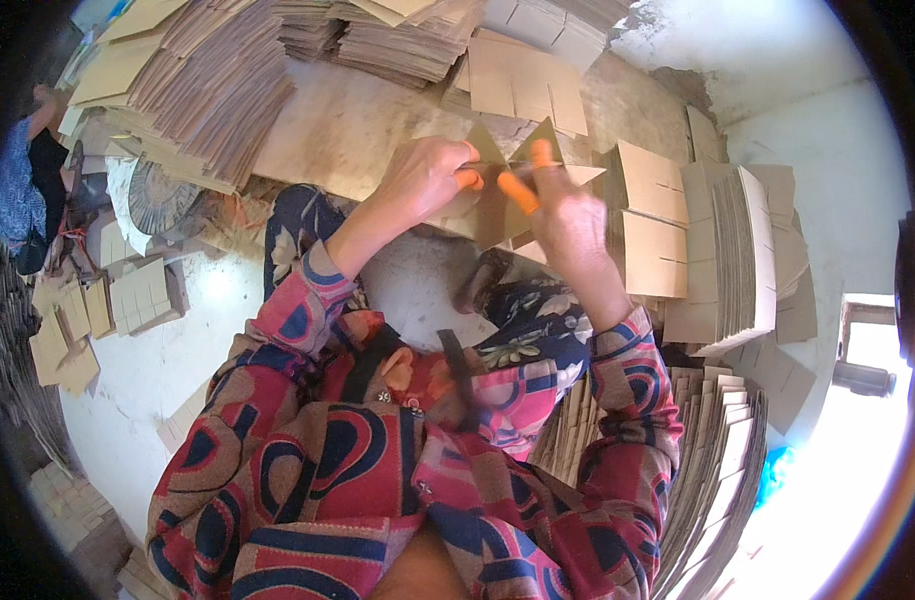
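Out in front of me, slotted brown cardboard pieces (493, 218) cross each other between my two hands, their pointed corners standing up. My left hand (423, 182) is closed on the left side of the cardboard, orange covers on its fingertips. On the other side my right hand (570, 212) pinches the cardboard, also with orange finger covers. How the slots meet is partly hidden by my fingers. Just beyond lies a flat slotted cardboard sheet (528, 85) on a stack.
Large stacks of cardboard (203, 95) rise at the far left. To my right stand slotted cardboard stacks (658, 210), with an upright row of sheets (713, 440) nearer me. A wooden board (338, 125) lies ahead. Another person (38, 190) is at the left edge.
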`<action>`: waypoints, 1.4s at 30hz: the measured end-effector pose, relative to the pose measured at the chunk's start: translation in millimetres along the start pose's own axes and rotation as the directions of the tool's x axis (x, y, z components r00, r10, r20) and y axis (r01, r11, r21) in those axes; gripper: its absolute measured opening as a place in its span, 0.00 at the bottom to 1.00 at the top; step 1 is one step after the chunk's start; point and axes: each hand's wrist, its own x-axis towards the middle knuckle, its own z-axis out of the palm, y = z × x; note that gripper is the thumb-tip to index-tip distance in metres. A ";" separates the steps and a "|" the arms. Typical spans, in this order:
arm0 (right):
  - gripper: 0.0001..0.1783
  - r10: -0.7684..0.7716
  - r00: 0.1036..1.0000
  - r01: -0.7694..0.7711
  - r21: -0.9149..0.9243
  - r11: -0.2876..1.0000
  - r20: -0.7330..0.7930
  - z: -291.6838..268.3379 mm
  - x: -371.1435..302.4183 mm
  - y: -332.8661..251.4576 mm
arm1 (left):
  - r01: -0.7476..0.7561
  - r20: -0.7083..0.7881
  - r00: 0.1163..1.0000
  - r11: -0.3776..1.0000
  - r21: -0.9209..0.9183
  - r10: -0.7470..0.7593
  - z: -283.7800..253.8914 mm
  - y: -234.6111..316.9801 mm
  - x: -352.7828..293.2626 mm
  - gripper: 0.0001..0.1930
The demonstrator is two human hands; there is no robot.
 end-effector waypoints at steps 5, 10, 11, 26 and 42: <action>0.48 -0.102 0.939 -0.009 -0.318 0.948 -0.330 -3.3 11.4 33.9 | -0.168 -0.129 0.975 0.980 0.109 0.181 -2.9 2.8 -2.0 0.31; 0.41 0.092 0.960 -0.129 0.125 0.984 0.266 -18.5 12.7 11.9 | -0.258 -0.005 0.964 0.936 0.240 0.266 2.8 -1.9 4.2 0.44; 0.35 0.102 0.956 -0.145 0.140 0.979 0.275 -20.7 13.7 10.0 | -0.267 0.009 0.962 0.932 0.245 0.273 2.7 -1.3 7.0 0.44; 0.14 -0.190 0.981 0.195 0.370 0.908 -0.050 -2.1 -9.8 29.6 | -0.328 0.239 0.914 0.944 -0.036 0.326 -12.1 -4.1 8.5 0.21; 0.24 -0.220 0.727 0.133 -0.181 0.974 -0.651 -30.2 -55.4 -7.1 | -0.508 -0.007 0.823 0.740 0.441 0.568 -92.3 66.9 13.7 0.18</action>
